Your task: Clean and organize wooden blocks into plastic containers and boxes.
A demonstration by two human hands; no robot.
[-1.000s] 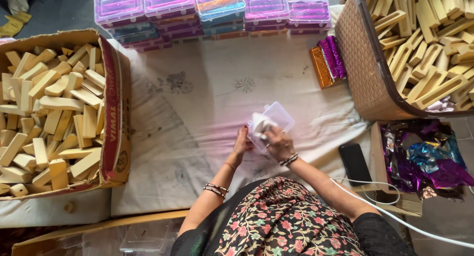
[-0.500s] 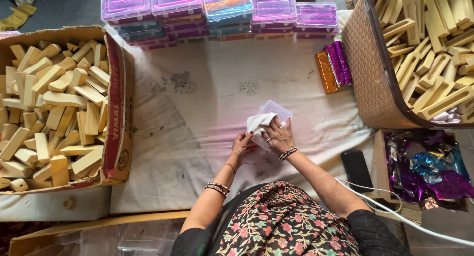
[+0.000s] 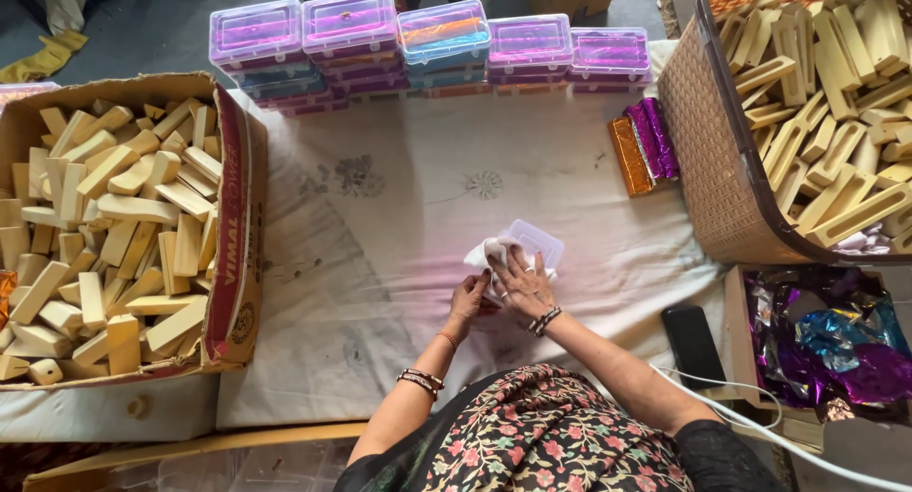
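Two hands on clear plastic box (image 3: 532, 243) on cloth-covered worktop (image 3: 399, 255). Right hand (image 3: 522, 281) presses white cloth (image 3: 480, 255) onto box, fingers spread; left hand (image 3: 469, 297) pinches cloth edge. Wiping step; next: firm box hold.

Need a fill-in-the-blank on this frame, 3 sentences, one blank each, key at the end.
1. The right hand presses a white cloth onto a clear plastic ____.
2. The cardboard box at the person's left is full of ____ blocks.
3. The black phone lies nearer the person's ____ hand.

Missing words: box; wooden; right
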